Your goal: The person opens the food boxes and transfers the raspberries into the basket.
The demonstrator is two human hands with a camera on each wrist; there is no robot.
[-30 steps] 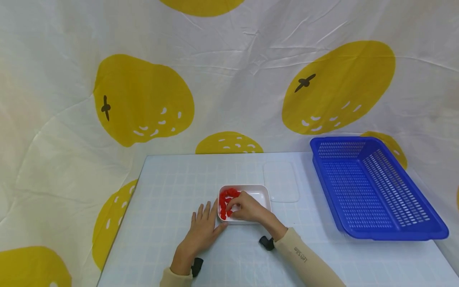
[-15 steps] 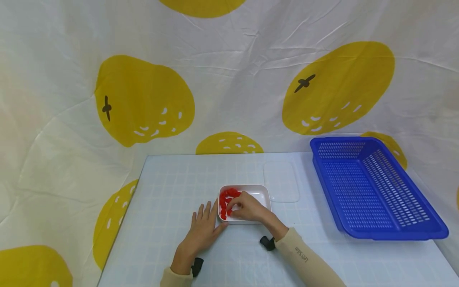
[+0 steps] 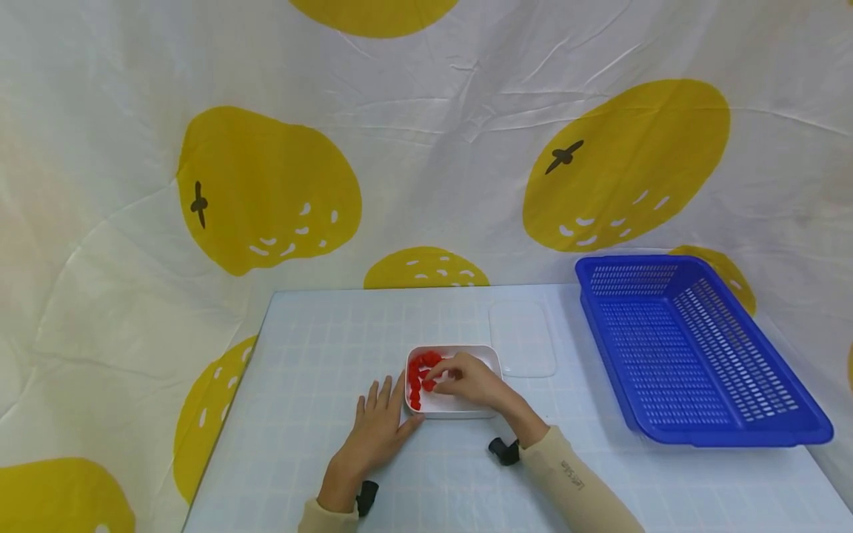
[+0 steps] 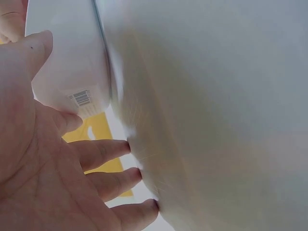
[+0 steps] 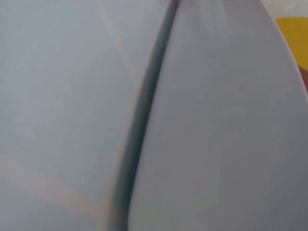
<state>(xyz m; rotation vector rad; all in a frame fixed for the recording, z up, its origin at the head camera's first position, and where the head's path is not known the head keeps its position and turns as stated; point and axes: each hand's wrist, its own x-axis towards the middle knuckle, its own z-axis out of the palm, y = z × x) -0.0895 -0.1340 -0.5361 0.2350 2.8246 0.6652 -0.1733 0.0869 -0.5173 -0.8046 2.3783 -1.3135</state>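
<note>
A white rectangular container [image 3: 489, 370] sits on the table, with several small red lumps [image 3: 415, 385] lined up along its left and back inside. My right hand [image 3: 469, 381] reaches over its front wall; thumb and index finger pinch one red lump [image 3: 429, 386], partly covered by the fingertips. In the head view my left hand [image 3: 376, 433] rests on the table with fingers spread, at the container's left front corner. The left wrist view shows the left thumb and index finger against the container's outer wall [image 4: 67, 62]. In the right wrist view the outer wall [image 5: 216, 120] fills the right side.
A clear, flat lid-like sheet [image 3: 523, 339] lies behind and right of the container. The blue perforated basket [image 3: 623, 385] stands at the table's right. Behind the table [image 3: 320, 333] hangs a white cloth with yellow fruit prints [image 3: 266, 185].
My right hand has shifted slightly back and right inside the container, and the red lump at its fingertips has moved back with it. The left hand has stayed in place.
</note>
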